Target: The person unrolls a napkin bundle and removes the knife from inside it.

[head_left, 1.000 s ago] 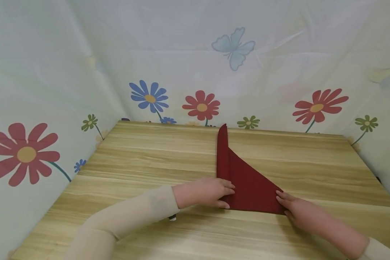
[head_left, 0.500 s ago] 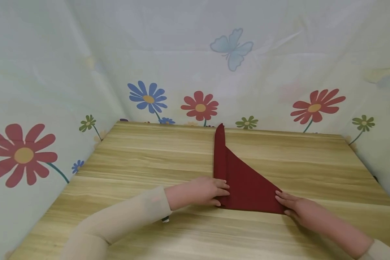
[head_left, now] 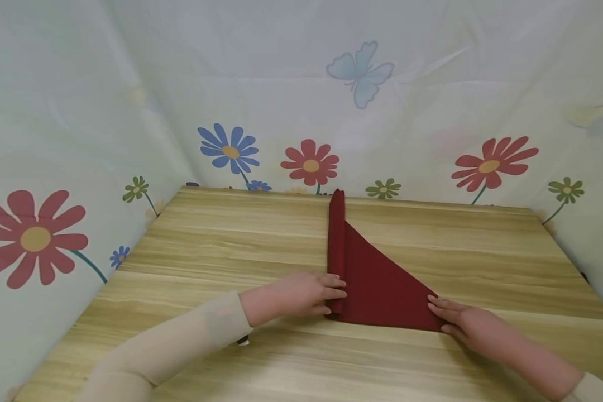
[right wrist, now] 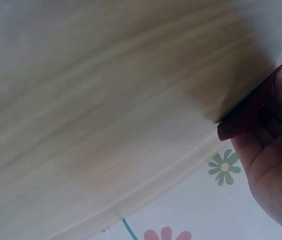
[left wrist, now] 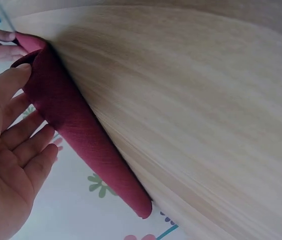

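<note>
1. So there's a dark red cloth napkin point(head_left: 377, 279) folded into a triangle, lying flat on the light wooden desk point(head_left: 231, 240), roughly in the middle and a bit toward the right.
2. Its left edge is rolled up into a narrow tube that runs away from the person, ending near the far edge of the desk. The left wrist view shows that roll nicely, tapering to a point point(left wrist: 81, 135).
3. The left hand point(head_left: 301, 293) sits at the near end of the roll, fingers fairly straight and laid against the rolled edge. It's pressing on it, not clutching it.
4. The right hand point(head_left: 462, 321) is at the napkin's near right corner, fingers stretched out flat with the tips on the cloth, pinning that corner to the desk. From the right wrist camera you only get the palm and a sliver of the red corner point(right wrist: 240, 122).
5. Both arms wear pale beige sleeves point(head_left: 181, 340).
6. Behind and to both sides of the desk hangs a pale sheet printed with flowers and a blue butterfly point(head_left: 360, 72).
</note>
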Motion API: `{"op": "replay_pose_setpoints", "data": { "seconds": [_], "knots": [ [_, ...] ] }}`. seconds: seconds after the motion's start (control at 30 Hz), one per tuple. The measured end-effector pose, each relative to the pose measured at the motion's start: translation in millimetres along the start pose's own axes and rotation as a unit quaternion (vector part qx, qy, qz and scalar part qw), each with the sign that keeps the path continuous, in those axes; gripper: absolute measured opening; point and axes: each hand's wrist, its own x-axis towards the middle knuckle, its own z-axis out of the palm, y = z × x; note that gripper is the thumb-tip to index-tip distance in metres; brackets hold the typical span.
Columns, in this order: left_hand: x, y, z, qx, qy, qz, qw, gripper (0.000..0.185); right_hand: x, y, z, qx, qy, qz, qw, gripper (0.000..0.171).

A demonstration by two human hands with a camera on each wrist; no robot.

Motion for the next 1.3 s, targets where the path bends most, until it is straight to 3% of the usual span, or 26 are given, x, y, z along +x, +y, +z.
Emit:
{"op": "replay_pose_setpoints", "data": {
  "seconds": [0.4,0.77,1.0,1.3],
  "knots": [
    [-5.9,-4.4,0.8,-0.007,0.01,-0.014,0.9998,0.045,-2,4,3,-0.012,0.028,-0.014,0.999,0.041],
    [-17.1,-7.9,7.6,0.003,0.041,-0.022,0.9989,0.042,-7,15,5,0.004,0.013,0.002,1.0,0.041],
    [-23.3,-12.1,14.7,-0.001,0.044,-0.026,0.9987,0.037,-14,28,4,0.004,0.013,-0.002,1.0,0.042],
    [-19.5,-13.8,18.9,-0.028,0.043,-0.025,0.9984,0.036,-21,38,7,-0.005,0.046,-0.022,0.999,0.042]
  ]
}}
